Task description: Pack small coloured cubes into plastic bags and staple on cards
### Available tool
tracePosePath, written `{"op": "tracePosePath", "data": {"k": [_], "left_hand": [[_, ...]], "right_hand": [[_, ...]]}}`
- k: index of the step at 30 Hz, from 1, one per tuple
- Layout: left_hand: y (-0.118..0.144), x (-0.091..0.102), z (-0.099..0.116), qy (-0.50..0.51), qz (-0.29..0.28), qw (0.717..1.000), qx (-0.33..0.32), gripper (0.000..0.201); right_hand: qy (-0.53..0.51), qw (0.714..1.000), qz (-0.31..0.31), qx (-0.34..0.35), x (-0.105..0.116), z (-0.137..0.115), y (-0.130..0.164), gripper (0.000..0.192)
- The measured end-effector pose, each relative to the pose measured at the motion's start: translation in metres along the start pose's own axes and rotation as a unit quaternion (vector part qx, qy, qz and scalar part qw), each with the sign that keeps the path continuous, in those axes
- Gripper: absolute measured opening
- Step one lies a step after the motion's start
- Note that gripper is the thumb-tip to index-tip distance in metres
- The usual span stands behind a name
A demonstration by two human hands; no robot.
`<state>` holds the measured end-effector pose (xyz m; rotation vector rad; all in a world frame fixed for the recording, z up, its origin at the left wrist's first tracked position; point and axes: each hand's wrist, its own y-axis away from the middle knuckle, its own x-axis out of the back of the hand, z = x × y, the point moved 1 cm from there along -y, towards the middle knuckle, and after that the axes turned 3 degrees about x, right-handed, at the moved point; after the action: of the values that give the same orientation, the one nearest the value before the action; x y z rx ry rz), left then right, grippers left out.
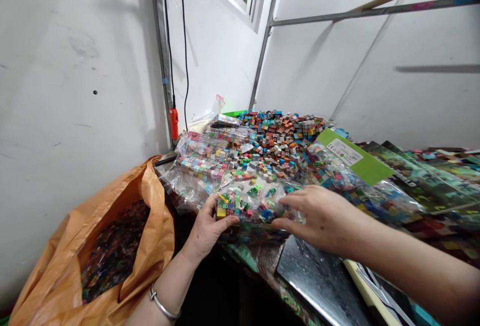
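At the front of the table, a clear plastic bag [247,206] holds small colourful blocks and green and blue pieces. My left hand [206,226] grips its left end, thumb in front and fingers behind. The bag's right end is between the thumb and fingers of my right hand [315,216], which are closed on the plastic. Just behind lie more clear bags packed with block rows [202,166]. A heap of loose printed cubes [277,138] spreads beyond them.
An orange sack [157,216] with small dark pieces inside stands at the left. Right of the heap are a green header card [356,156] and dark printed cards [412,176]. A black speckled slab [318,281] lies in front. An orange device [174,123] hangs by the wall.
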<state>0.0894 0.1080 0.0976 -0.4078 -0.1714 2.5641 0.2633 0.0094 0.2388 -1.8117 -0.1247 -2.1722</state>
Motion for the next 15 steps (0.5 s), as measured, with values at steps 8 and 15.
{"op": "tracePosePath", "data": {"k": [8, 15], "left_hand": [[-0.007, 0.001, 0.010, 0.025, -0.036, 0.999, -0.005, 0.068], [-0.015, 0.003, 0.010, -0.011, -0.024, 0.999, -0.029, 0.054]], "right_hand": [[0.006, 0.994, -0.108, -0.019, -0.004, -0.007, -0.014, 0.034], [-0.065, 0.991, 0.090, -0.068, 0.020, 0.036, 0.012, 0.033]]}}
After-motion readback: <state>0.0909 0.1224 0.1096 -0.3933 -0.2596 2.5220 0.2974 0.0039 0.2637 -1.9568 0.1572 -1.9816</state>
